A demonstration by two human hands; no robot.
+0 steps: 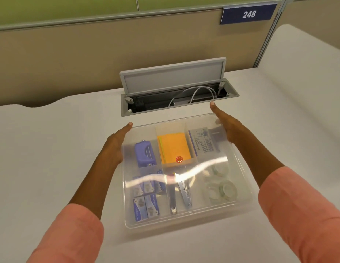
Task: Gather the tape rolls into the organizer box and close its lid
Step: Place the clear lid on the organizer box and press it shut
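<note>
A clear organizer box [186,223] stands on the white desk [51,141] right in front of me. Its transparent lid [201,165] lies over it and glares with reflected light. Several clear tape rolls [221,186] show through the lid in the front right compartment. My left hand [116,145] lies along the lid's left edge with its fingers stretched forward. My right hand [229,127] holds the lid's far right edge, and its thumb shows through the plastic.
Other compartments hold a blue hole punch [144,153], orange sticky notes [173,149], blue staple boxes [146,198] and a metal staple remover [183,192]. Behind the box is an open cable hatch [176,100] with its flap [173,77] upright. A partition carries a sign reading 248 [248,14].
</note>
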